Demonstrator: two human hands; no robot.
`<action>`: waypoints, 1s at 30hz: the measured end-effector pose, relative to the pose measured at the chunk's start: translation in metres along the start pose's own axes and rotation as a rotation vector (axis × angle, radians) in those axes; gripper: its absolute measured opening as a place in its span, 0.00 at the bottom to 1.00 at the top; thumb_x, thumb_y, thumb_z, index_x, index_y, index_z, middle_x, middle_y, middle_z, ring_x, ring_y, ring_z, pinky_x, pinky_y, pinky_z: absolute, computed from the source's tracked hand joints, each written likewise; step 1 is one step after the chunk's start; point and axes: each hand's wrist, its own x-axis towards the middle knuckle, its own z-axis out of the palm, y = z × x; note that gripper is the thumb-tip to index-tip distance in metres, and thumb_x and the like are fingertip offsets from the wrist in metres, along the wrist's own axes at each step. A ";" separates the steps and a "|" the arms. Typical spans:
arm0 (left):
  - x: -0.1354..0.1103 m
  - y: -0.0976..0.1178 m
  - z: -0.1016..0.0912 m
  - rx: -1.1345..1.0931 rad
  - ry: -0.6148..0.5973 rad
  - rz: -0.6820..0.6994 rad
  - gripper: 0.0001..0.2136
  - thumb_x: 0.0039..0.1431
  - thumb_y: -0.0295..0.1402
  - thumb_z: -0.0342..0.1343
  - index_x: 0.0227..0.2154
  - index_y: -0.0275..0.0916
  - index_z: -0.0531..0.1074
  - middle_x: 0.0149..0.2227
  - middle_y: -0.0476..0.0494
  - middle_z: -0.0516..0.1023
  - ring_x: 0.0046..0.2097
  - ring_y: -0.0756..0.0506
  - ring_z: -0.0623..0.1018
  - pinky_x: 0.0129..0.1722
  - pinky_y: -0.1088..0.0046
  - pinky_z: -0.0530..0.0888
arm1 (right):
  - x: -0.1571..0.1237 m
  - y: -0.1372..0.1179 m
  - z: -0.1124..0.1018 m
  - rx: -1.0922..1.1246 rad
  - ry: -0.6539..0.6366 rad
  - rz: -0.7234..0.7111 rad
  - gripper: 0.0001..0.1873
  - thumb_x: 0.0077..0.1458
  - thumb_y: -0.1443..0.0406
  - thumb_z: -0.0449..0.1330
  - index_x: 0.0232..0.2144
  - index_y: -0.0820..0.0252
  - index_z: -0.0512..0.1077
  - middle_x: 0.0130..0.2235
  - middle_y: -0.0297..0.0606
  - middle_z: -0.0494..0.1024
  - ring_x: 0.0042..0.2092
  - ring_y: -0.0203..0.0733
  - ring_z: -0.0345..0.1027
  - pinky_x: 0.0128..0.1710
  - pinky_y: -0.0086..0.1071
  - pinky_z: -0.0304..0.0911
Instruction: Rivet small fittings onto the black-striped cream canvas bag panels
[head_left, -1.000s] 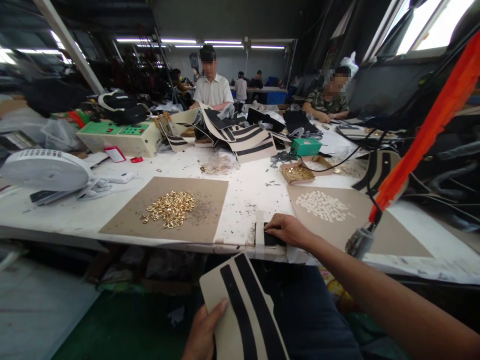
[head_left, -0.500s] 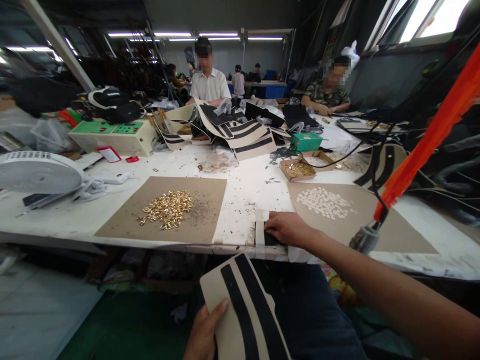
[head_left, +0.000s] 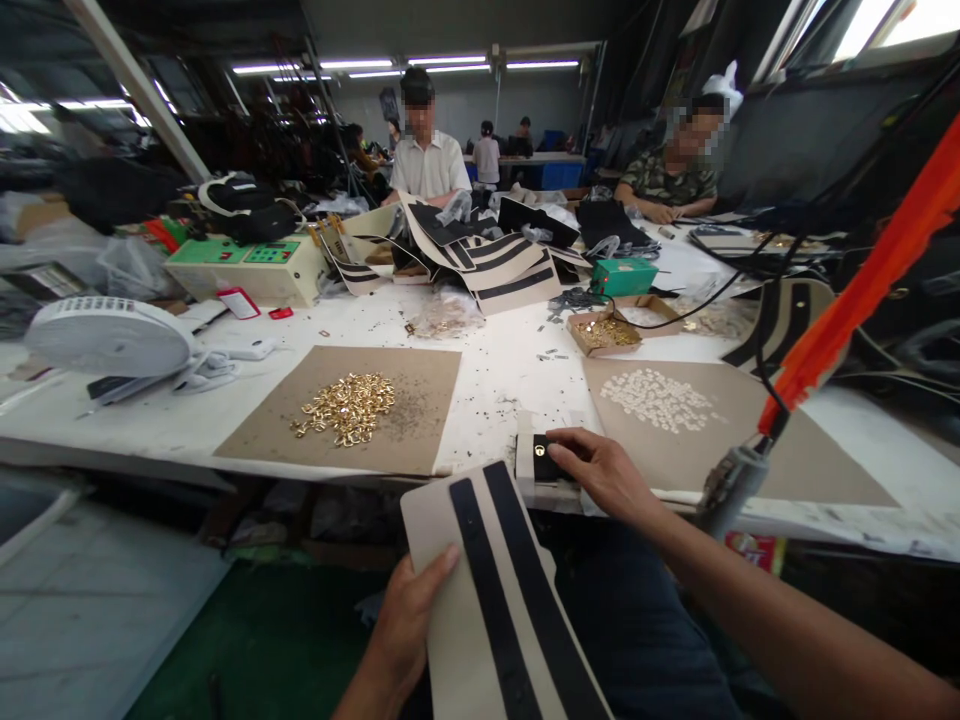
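My left hand (head_left: 405,620) grips the left edge of a beige panel with two black stripes (head_left: 495,600), held below the table edge over my lap. My right hand (head_left: 604,470) rests at the table's front edge, its fingers curled on a small black block (head_left: 541,458) that carries a small gold piece on top. A pile of gold metal rings (head_left: 346,408) lies on a brown card to the left. A spread of small white pieces (head_left: 660,398) lies on another brown card to the right.
An orange coiled hose with a grey tool (head_left: 731,480) hangs at the right. A white fan (head_left: 112,335), a green-topped machine (head_left: 247,265), striped panels (head_left: 495,265), a green box (head_left: 622,275) and a tray of gold parts (head_left: 604,333) sit further back. Two people sit across the table.
My right hand has slid back off the black block, which now shows with a gold piece on it. The striped panel in my left hand has come up closer to the table edge.
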 end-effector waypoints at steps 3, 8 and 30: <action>0.007 0.018 0.025 0.024 -0.106 0.036 0.22 0.54 0.39 0.69 0.49 0.32 0.77 0.41 0.33 0.86 0.39 0.35 0.86 0.42 0.59 0.81 | -0.021 -0.012 0.012 0.274 -0.163 0.084 0.24 0.60 0.49 0.63 0.51 0.57 0.76 0.47 0.41 0.82 0.48 0.51 0.76 0.50 0.41 0.69; 0.020 0.029 0.063 0.128 -0.219 0.040 0.22 0.54 0.41 0.69 0.48 0.32 0.77 0.42 0.33 0.86 0.37 0.37 0.85 0.41 0.62 0.81 | -0.029 -0.014 0.024 0.786 -0.295 0.351 0.25 0.50 0.52 0.73 0.44 0.61 0.76 0.40 0.43 0.84 0.39 0.49 0.79 0.42 0.39 0.73; 0.112 0.073 0.124 0.977 -0.159 0.298 0.13 0.52 0.37 0.64 0.40 0.39 0.83 0.40 0.42 0.87 0.43 0.36 0.84 0.45 0.63 0.77 | 0.011 0.005 0.005 -0.319 0.149 0.190 0.14 0.59 0.55 0.62 0.34 0.58 0.81 0.34 0.42 0.84 0.39 0.51 0.79 0.37 0.34 0.70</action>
